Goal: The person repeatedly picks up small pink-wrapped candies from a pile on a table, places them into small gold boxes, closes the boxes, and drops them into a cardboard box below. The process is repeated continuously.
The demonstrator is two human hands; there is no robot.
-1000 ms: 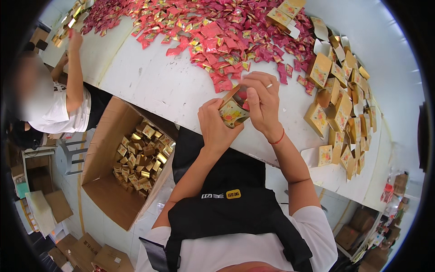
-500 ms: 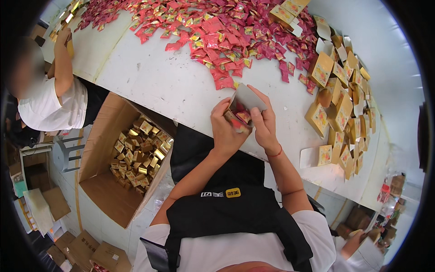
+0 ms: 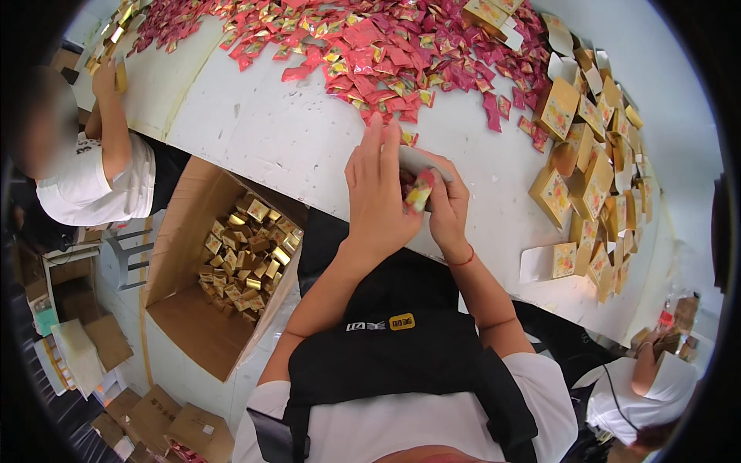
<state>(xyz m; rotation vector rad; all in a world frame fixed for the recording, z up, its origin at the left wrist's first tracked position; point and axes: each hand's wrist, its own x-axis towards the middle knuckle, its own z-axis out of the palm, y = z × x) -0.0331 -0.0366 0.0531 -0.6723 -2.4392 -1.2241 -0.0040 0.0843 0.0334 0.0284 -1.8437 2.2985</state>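
Observation:
In front of me, over the table's near edge, my right hand grips a small carton with a raised grey flap. Beside it, my left hand has its fingers stretched out toward the heap, its back to me. A red-and-yellow sachet shows at the carton's mouth, between the two hands. The left hand hides most of the carton, and I cannot tell whether its palm touches it. Beyond the left fingertips lies a large heap of red and pink sachets.
Gold flowered cartons pile up on the white table's right side. Below left stands a big cardboard box with small gold cartons inside. One co-worker is at the left, another at the lower right.
My left hand has left its grip around the carton and straightened its fingers upward. A sachet now shows at the carton's mouth. The co-worker at lower right has come further into view.

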